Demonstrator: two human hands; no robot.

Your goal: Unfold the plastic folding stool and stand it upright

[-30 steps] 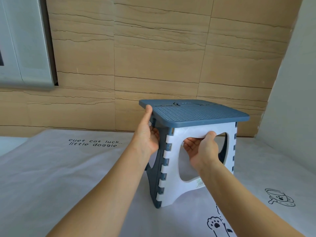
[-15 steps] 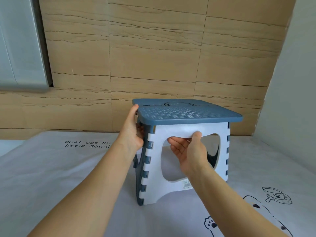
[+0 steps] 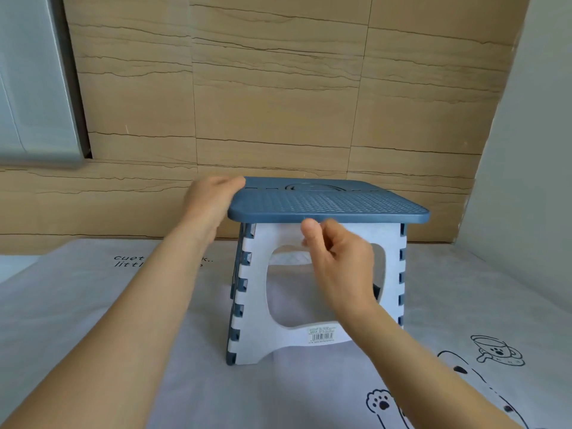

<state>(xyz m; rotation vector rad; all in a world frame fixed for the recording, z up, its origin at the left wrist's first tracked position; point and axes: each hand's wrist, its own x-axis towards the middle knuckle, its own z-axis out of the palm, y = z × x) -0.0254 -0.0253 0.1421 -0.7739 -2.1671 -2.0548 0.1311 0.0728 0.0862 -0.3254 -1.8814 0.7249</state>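
Observation:
The plastic folding stool (image 3: 328, 202) stands unfolded and upright on the white cloth, with its blue gridded seat level on top. Its white front leg panel (image 3: 253, 305) has a large cut-out and a barcode sticker. My left hand (image 3: 210, 202) holds the seat's left edge, thumb on the top corner, fingers hidden under the seat. My right hand (image 3: 337, 261) hovers in front of the white panel just below the seat's front edge. Its fingers are loosely curled and grip nothing.
A white cloth (image 3: 123, 320) printed with black text and cartoon paw drawings covers the surface. A tan stone-tile wall (image 3: 278, 103) rises close behind the stool. A pale grey wall (image 3: 526, 181) stands at the right, a grey framed panel (image 3: 34, 88) at the upper left.
My right hand has come out of the leg panel's cut-out and let go. My left hand has slid up from under the seat to its top left edge. The stool stands square.

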